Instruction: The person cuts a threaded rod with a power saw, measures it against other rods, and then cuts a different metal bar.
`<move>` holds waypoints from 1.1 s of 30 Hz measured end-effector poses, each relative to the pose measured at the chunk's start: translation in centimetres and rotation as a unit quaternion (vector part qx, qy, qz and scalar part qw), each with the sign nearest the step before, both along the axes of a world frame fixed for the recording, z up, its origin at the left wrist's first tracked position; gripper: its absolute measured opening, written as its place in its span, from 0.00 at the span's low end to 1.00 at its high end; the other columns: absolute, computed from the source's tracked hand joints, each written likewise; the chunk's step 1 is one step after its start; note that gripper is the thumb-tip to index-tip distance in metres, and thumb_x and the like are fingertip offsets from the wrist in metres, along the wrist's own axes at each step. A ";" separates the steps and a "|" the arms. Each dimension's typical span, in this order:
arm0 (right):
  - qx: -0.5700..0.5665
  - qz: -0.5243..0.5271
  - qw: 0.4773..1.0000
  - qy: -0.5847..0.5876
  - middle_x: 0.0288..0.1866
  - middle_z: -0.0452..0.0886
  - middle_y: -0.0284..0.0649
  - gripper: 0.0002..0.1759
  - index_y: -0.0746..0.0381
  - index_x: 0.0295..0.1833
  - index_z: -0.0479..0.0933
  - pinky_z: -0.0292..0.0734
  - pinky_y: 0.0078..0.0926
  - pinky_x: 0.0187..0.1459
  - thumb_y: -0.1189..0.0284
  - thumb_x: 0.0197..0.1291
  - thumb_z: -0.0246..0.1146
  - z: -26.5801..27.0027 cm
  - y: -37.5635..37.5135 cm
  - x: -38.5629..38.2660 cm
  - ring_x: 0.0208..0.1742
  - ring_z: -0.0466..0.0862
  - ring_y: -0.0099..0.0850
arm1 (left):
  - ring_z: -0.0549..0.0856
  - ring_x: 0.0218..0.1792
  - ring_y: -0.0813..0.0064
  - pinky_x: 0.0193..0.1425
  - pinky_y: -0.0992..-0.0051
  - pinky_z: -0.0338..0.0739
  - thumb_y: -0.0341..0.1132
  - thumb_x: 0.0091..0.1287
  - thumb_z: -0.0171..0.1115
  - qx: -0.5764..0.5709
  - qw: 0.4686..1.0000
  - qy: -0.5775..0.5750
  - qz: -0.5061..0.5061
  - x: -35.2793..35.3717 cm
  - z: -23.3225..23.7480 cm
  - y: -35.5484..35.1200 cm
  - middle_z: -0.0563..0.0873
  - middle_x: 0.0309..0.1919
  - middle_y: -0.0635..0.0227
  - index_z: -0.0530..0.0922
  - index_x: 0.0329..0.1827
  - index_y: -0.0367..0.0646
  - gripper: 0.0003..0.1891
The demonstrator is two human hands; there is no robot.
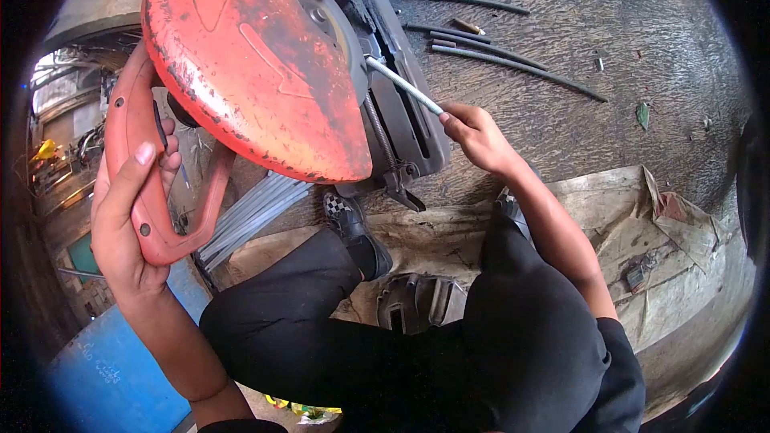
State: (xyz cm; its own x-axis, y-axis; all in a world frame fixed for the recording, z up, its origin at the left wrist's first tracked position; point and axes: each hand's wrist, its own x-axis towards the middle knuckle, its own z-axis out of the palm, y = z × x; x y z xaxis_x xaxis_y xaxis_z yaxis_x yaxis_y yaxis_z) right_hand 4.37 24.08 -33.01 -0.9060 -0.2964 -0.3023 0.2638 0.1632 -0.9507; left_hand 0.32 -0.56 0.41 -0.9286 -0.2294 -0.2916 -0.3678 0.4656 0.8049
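Observation:
A chop saw with a worn red blade guard [265, 88] fills the upper left, standing on its dark metal base [429, 132]. My left hand [120, 228] is wrapped around the saw's red D-shaped handle [152, 220], fingers at the black trigger and thumb across the grip. My right hand [481, 143] pinches the near end of a thin grey metal rod [405, 90]. The rod's far end reaches the saw's clamp area, just beside the cutting disc [341, 28], which the guard partly covers.
Several dark rods [513, 64] lie on the rough floor beyond the saw. A bundle of long grey rods [261, 208] rests under the handle, near a blue surface [128, 361]. Worn cloth [577, 200] is spread beneath my feet. A small green leaf [642, 115] lies right.

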 end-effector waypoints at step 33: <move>0.127 -0.013 0.964 0.234 0.33 0.78 0.55 0.22 0.68 0.59 0.70 0.77 0.47 0.33 0.74 0.59 0.58 0.0 -1.9 1.3 0.31 0.81 0.54 | 0.77 0.56 0.65 0.65 0.71 0.69 0.34 0.65 0.58 0.002 0.999 0.039 0.014 0.2 -0.4 1.3 0.74 0.59 0.49 0.61 0.69 0.29 0.31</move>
